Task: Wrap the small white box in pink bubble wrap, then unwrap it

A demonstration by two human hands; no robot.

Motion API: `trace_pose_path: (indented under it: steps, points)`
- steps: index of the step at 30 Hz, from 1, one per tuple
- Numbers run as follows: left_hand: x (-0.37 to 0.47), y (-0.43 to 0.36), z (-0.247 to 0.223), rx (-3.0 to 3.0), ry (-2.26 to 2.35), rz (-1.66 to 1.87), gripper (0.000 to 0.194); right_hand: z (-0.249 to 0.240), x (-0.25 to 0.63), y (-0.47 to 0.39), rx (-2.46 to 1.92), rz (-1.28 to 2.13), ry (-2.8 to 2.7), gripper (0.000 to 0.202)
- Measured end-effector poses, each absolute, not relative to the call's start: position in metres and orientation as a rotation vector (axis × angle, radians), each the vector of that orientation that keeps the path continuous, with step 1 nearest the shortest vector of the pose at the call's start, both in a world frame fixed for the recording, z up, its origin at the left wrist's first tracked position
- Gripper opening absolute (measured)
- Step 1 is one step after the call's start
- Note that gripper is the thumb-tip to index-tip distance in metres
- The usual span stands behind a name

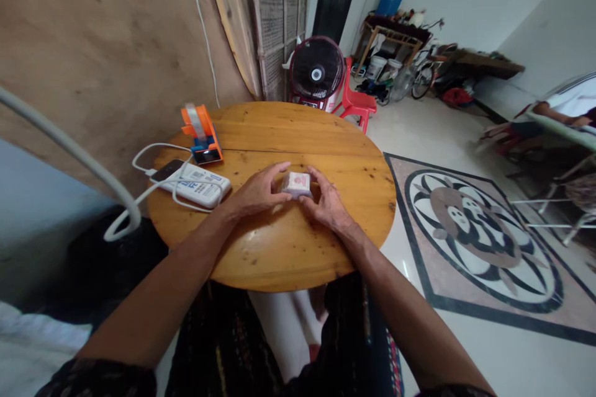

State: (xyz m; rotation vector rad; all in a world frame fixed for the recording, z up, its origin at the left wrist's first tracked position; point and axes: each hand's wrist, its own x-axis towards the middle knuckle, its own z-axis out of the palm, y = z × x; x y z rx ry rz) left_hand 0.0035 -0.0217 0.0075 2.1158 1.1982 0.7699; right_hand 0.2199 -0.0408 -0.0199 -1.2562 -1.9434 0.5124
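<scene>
A small white pack [297,183] with red print on top lies on the round wooden table [298,130], between my two hands. My left hand [262,189] curves about its left side, with fingertips at the far corner and thumb at the near one. From the right, my right hand [327,198] holds it the same way, its thumb against the near edge. Both forearms reach in from the bottom of the view. What the pack contains cannot be seen.
Left on the table are an orange and blue tape dispenser [202,133], a white power bank [205,187] with cables and a dark phone [168,170]. Beyond the table stand a fan [316,71] and a red chair [356,102]. Another person's arm [561,115] shows far right.
</scene>
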Motion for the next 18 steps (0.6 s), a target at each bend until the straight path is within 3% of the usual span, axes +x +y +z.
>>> trace_pose_path:
  steps: [8, 14, 18]
  points:
    - [0.0066, -0.0221, 0.0071, 2.092, 1.126, 0.836, 0.055, -0.0232, 0.2214, -0.0403, -1.198, 0.449, -1.929, 0.066]
    - [0.0055, -0.0214, 0.0080, 2.145, 1.142, 0.786, 0.057, -0.0258, 0.2217, -0.0381, -1.228, 0.491, -1.964, 0.068]
    - [0.0037, -0.0209, 0.0073, 2.151, 1.167, 0.764, 0.069, -0.0259, 0.2216, -0.0377, -1.234, 0.508, -1.973, 0.071]
